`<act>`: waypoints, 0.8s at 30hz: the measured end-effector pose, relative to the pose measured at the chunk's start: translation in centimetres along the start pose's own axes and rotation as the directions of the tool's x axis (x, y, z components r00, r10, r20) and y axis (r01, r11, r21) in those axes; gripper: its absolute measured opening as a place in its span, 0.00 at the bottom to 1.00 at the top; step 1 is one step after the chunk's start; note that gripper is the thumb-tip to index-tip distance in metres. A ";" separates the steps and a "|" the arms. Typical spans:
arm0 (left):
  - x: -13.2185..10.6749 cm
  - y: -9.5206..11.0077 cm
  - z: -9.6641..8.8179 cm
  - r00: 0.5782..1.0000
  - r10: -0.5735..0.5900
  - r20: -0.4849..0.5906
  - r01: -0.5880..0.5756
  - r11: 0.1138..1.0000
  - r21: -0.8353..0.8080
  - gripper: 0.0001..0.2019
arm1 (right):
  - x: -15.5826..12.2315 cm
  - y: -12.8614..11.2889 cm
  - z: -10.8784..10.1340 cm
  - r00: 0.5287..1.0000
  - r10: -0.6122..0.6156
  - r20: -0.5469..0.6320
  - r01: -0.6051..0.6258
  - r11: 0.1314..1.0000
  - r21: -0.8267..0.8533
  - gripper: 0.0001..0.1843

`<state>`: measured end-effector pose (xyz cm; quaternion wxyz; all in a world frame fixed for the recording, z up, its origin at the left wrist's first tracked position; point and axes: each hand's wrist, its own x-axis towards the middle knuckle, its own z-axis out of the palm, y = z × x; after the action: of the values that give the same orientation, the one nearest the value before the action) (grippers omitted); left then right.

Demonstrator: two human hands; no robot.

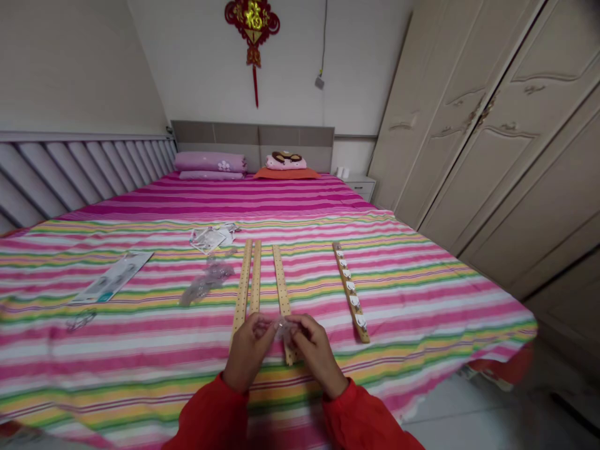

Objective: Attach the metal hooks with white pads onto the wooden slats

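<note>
My left hand (250, 347) and my right hand (314, 350) meet over the bed, each pinching a small clear plastic bag (281, 329) between thumb and fingers. Something small and shiny shows at the bag; its kind is too small to tell. Just beneath them lies a wooden strip with rows of holes (281, 275), partly covered by the hands. Two similar strips, a left one (242, 281) and a middle one (255, 275), lie side by side by my left hand. Off to the right is a wooden strip (344, 278) carrying several white round pieces (350, 286).
A heap of clear plastic bags (209, 281) lies left of the strips, with white cards or tags (213, 237) behind. Further left are a packaged card (115, 275) and thin metal rings (82, 319). A wardrobe (492, 156) stands right; a slatted rail (84, 169) runs left.
</note>
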<state>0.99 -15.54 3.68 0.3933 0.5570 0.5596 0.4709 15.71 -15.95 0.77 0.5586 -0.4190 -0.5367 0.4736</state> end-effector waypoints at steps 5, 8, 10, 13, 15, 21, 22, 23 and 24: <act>0.2 -0.8 -0.1 0.998 0.065 0.010 -0.066 0.994 0.084 0.19 | 0.6 -0.6 -0.9 0.998 -0.053 0.026 0.056 0.994 -0.099 0.14; 0.4 -0.8 0.1 0.997 0.026 0.078 -0.029 0.999 0.033 0.17 | 1.3 -0.8 -1.3 0.999 -0.006 0.045 0.008 0.999 -0.042 0.14; 0.4 -0.8 0.2 0.992 -0.038 0.117 0.042 0.999 -0.032 0.18 | 1.8 -0.7 -1.5 0.997 0.054 0.061 -0.057 0.997 0.042 0.15; 0.5 -1.1 0.5 0.976 -0.096 0.195 0.118 0.988 -0.102 0.16 | 2.6 -0.5 -1.6 0.992 0.109 0.062 -0.117 0.981 0.151 0.16; 0.5 -1.3 0.7 0.971 -0.108 0.215 0.139 0.981 -0.136 0.14 | 3.0 -0.3 -1.5 0.990 0.134 0.034 -0.138 0.969 0.206 0.16; 1.3 -1.3 1.8 0.952 -0.261 0.159 0.295 0.922 -0.250 0.17 | 4.2 0.2 -0.9 0.978 0.202 -0.046 -0.181 0.942 0.282 0.14; 1.6 -1.3 2.0 0.954 -0.262 0.144 0.291 0.921 -0.260 0.17 | 4.5 0.4 -0.9 0.977 0.209 -0.049 -0.186 0.939 0.288 0.14; 1.9 -1.3 2.2 0.960 -0.251 0.127 0.277 0.924 -0.263 0.17 | 4.8 0.6 -0.9 0.975 0.218 -0.050 -0.194 0.936 0.293 0.14; 2.1 -1.4 2.3 0.965 -0.236 0.111 0.258 0.931 -0.258 0.16 | 5.1 0.8 -0.9 0.972 0.228 -0.051 -0.203 0.933 0.298 0.14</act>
<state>2.69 -13.14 1.96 0.5433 0.4414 0.5400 0.4672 16.39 -10.74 1.00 0.5810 -0.4085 -0.3877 0.5876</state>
